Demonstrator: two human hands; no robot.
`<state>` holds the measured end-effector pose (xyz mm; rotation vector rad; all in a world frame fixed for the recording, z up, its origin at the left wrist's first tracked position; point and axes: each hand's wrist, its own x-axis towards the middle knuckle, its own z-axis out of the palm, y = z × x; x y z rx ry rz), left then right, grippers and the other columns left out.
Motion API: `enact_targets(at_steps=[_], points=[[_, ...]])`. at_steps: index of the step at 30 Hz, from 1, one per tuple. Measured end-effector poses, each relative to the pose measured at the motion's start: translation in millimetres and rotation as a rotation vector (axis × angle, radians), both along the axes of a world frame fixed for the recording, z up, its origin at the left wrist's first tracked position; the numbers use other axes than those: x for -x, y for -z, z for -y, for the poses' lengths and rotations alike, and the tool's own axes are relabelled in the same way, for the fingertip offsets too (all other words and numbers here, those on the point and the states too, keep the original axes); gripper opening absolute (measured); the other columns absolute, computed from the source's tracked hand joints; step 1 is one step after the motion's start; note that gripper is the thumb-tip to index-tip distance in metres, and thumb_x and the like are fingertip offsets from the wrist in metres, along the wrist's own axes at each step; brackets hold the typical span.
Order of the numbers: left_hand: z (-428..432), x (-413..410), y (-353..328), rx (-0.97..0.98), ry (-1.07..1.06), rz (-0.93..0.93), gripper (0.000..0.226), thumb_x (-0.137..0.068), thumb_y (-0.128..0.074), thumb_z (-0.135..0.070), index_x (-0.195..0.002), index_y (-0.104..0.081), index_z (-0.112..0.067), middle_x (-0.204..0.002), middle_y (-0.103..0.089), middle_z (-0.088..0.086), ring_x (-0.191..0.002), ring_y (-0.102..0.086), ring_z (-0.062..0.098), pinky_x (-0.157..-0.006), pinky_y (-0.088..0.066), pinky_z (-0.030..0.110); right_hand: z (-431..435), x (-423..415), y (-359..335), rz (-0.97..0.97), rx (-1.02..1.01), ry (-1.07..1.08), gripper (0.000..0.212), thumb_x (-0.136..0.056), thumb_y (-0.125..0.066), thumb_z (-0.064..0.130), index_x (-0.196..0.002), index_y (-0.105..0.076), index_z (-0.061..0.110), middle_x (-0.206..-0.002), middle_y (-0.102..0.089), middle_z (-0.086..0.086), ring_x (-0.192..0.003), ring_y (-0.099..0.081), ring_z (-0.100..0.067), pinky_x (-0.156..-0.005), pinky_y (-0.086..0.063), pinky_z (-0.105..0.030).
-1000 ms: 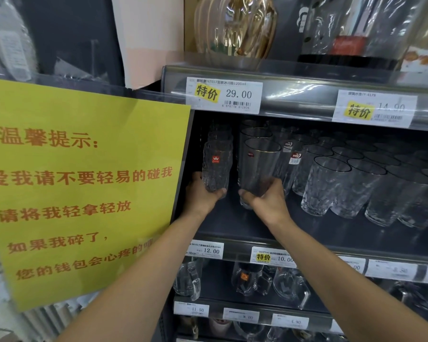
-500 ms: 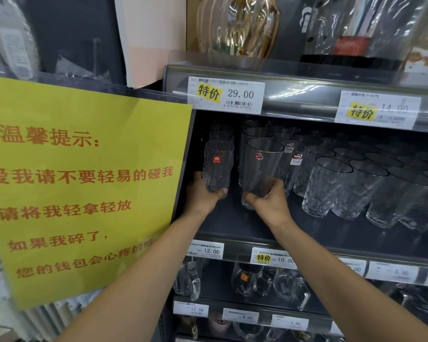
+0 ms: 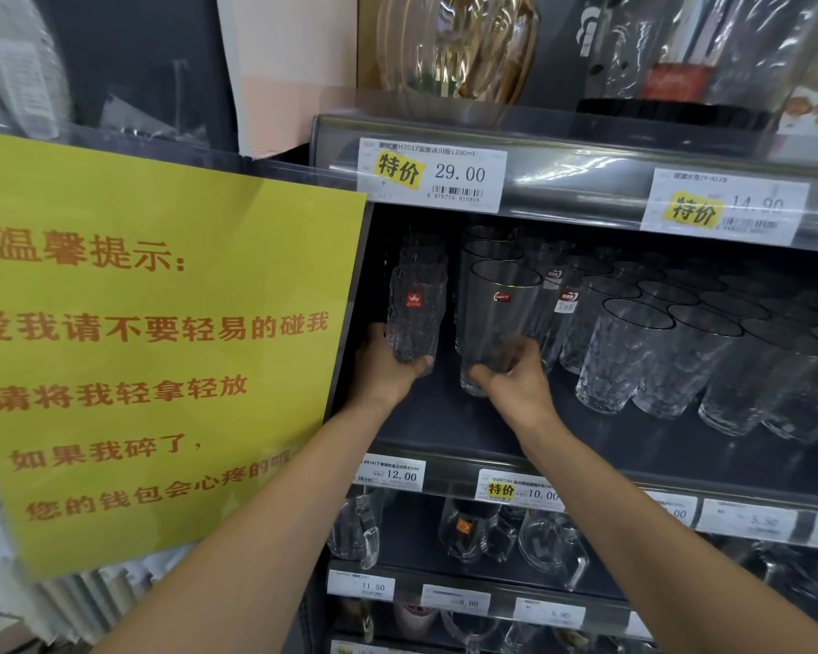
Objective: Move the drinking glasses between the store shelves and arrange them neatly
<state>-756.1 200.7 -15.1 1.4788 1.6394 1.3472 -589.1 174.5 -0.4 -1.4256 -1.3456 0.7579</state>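
the middle shelf (image 3: pixel 445 420) carries clear drinking glasses in rows running front to back. at its left end the left hand (image 3: pixel 386 370) grips the base of a textured glass (image 3: pixel 416 309), fingers (image 3: pixel 421 364) curled under and round it, thumb on the far-left side; more of the same kind are lined up behind it. just beside it the right hand (image 3: pixel 520 387) holds a tall smooth glass (image 3: pixel 499 313) low down, fingers wrapped round the bottom and showing through the wall. whether either base rests on the shelf or hangs just above it, i cannot tell. to the right stand hammered tumblers (image 3: pixel 633 356) with dark rims, packed close together. the shelf below holds handled glass mugs (image 3: pixel 553 549), and the top one an amber ribbed jug (image 3: pixel 459 44) in clear wrap.

both held glasses wear a small red sticker (print too small to read). the rail overhead has a tag (image 3: pixel 433 174) reading 特价 29.00 and 1200ml, and another (image 3: pixel 723 207) reading 特价 14.90. under the hands are tags for 12.00 (image 3: pixel 390 472) and 10.00 (image 3: pixel 520 488); lower still, 11.50. a yellow sign (image 3: pixel 161 346) at left reads 温馨提示: 爱我请不要轻易的碰我, 请将我轻拿轻放, 如果我碎了.
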Motion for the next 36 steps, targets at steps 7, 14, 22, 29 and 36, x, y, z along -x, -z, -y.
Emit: enact_targets(at_steps=[7, 14, 22, 29, 36], points=[[0, 0, 0, 0.007, -0.008, -0.019, 0.064, -0.079, -0.082, -0.019, -0.131, -0.045, -0.008, -0.129, -0.061, 0.011, -0.117, -0.059, 0.027, -0.088, -0.042, 0.025, 1, 0, 0, -0.028, 0.011, -0.012, 0.066, -0.082, -0.073, 0.015, -0.138, -0.038, 0.018, -0.124, -0.06, 0.001, -0.109, -0.059, -0.016, -0.084, -0.041, -0.023], [1, 0, -1, 0.009, -0.006, -0.023, 0.063, -0.08, -0.081, -0.019, -0.131, -0.046, -0.007, -0.129, -0.061, 0.011, -0.118, -0.059, 0.027, -0.088, -0.042, 0.025, 3, 0, -2, -0.024, 0.01, -0.024, 0.063, -0.084, -0.073, 0.014, -0.138, -0.04, 0.02, -0.116, -0.057, 0.006, -0.102, -0.056, -0.012, -0.076, -0.04, -0.016], [1, -1, 0, 0.009, -0.004, -0.025, 0.064, -0.079, -0.081, -0.019, -0.131, -0.046, -0.007, -0.129, -0.061, 0.011, -0.117, -0.059, 0.027, -0.088, -0.041, 0.025, 2, 0, 0, -0.012, 0.016, -0.039, 0.065, -0.083, -0.074, 0.017, -0.138, -0.039, 0.02, -0.121, -0.056, 0.004, -0.108, -0.056, -0.014, -0.086, -0.039, -0.023], [6, -3, -4, 0.007, -0.01, -0.012, 0.064, -0.079, -0.081, -0.015, -0.132, -0.045, -0.006, -0.128, -0.061, 0.011, -0.117, -0.059, 0.026, -0.087, -0.039, 0.023, -2, 0, 3, -0.06, 0.021, -0.05, 0.063, -0.083, -0.073, 0.016, -0.135, -0.038, 0.023, -0.122, -0.059, 0.003, -0.107, -0.059, -0.014, -0.087, -0.043, -0.024], [11, -3, -11, 0.049, 0.0, 0.01, 0.073, -0.08, -0.081, -0.015, -0.139, -0.039, -0.006, -0.131, -0.061, 0.011, -0.118, -0.058, 0.025, -0.087, -0.038, 0.021, -3, -1, 4, -0.041, 0.047, -0.07, 0.067, -0.085, -0.071, 0.018, -0.142, -0.034, 0.021, -0.127, -0.056, 0.003, -0.112, -0.056, -0.014, -0.088, -0.04, -0.024]])
